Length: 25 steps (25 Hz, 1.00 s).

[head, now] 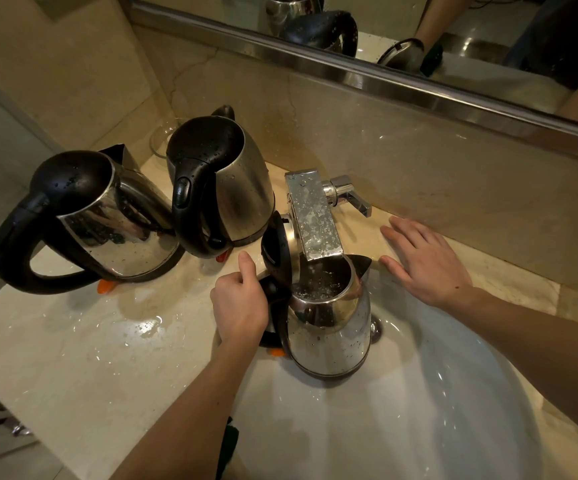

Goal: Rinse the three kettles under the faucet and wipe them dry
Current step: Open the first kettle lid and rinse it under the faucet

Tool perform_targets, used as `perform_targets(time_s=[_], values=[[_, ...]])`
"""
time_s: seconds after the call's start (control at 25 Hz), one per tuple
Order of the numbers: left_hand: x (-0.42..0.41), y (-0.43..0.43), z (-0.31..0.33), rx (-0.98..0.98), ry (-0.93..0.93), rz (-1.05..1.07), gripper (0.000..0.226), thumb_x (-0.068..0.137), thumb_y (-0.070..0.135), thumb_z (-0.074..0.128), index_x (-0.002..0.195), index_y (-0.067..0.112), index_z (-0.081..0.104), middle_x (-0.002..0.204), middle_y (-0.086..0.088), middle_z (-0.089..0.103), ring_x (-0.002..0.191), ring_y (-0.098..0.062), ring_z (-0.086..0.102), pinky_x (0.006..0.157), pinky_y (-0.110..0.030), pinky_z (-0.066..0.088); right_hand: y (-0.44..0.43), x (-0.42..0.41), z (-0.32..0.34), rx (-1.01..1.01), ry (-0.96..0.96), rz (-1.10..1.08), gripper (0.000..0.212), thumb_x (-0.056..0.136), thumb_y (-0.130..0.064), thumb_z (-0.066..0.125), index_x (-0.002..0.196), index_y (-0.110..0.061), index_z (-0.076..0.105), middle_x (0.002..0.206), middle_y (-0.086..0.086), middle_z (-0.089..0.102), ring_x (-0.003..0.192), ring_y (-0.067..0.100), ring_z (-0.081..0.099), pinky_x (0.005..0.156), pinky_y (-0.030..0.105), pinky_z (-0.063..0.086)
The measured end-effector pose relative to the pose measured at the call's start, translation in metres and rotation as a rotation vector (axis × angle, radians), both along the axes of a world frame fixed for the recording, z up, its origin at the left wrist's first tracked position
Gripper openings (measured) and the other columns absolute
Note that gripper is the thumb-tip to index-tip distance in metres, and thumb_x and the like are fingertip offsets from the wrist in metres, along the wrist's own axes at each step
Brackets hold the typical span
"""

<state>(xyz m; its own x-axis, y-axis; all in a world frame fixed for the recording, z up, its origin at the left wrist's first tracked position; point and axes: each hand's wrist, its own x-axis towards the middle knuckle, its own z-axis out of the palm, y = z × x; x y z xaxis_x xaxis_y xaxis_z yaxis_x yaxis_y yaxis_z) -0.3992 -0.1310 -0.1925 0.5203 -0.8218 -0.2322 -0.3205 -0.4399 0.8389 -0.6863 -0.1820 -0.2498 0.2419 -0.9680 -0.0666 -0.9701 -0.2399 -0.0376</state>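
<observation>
Steel kettle (329, 327) stands open under the faucet (315, 216) at centre frame, our left hand (239, 306) gripping it, our right hand (426, 265) spread open.

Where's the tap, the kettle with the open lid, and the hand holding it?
faucet (313, 216): head view, on the flat wet spout
open kettle (331, 337): head view, on its shiny steel side
left hand (241, 303): head view, on the back of the hand
</observation>
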Motion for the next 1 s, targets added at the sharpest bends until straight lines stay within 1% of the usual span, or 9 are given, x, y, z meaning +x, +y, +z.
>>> perform_targets(time_s=[0.36,0.68,0.84,1.0], values=[[-0.0014,0.0012,0.0019,0.002,0.001,-0.007,0.062,0.104,0.042,0.035,0.05,0.013,0.034,0.05,-0.005,0.036,0.049,-0.018,0.037,0.057,-0.032,0.034,0.0001,0.0002,0.0004,0.003,-0.007,-0.002,0.067,0.096,-0.06,0.013,0.15,-0.023,0.032,0.156,0.001,0.033,0.143,0.024,0.028,0.115,0.042,0.026],[-0.0002,0.0009,-0.0005,-0.002,0.002,-0.001,0.062,0.104,0.043,0.035,0.05,0.013,0.035,0.05,-0.005,0.037,0.049,-0.018,0.037,0.058,-0.034,0.035,0.0,0.0002,0.0006,0.0,-0.006,-0.003,0.067,0.097,-0.06,0.015,0.149,-0.023,0.033,0.156,0.001,0.033,0.142,0.024,0.029,0.115,0.041,0.026],[-0.0003,0.0011,-0.0004,0.006,-0.003,-0.003,0.062,0.104,0.043,0.034,0.05,0.013,0.035,0.051,-0.005,0.037,0.049,-0.017,0.037,0.057,-0.032,0.034,-0.0002,-0.0003,-0.0001,0.004,-0.006,-0.004,0.067,0.096,-0.061,0.013,0.15,-0.024,0.031,0.157,0.0,0.032,0.143,0.024,0.027,0.115,0.041,0.025],[0.0004,0.0013,-0.0013,0.0,-0.007,-0.009,0.062,0.104,0.043,0.034,0.05,0.013,0.034,0.05,-0.004,0.036,0.049,-0.017,0.036,0.057,-0.034,0.033,-0.0002,0.0003,0.0008,0.001,-0.007,-0.005,0.067,0.097,-0.061,0.014,0.15,-0.023,0.032,0.157,0.001,0.032,0.143,0.024,0.027,0.115,0.041,0.025]])
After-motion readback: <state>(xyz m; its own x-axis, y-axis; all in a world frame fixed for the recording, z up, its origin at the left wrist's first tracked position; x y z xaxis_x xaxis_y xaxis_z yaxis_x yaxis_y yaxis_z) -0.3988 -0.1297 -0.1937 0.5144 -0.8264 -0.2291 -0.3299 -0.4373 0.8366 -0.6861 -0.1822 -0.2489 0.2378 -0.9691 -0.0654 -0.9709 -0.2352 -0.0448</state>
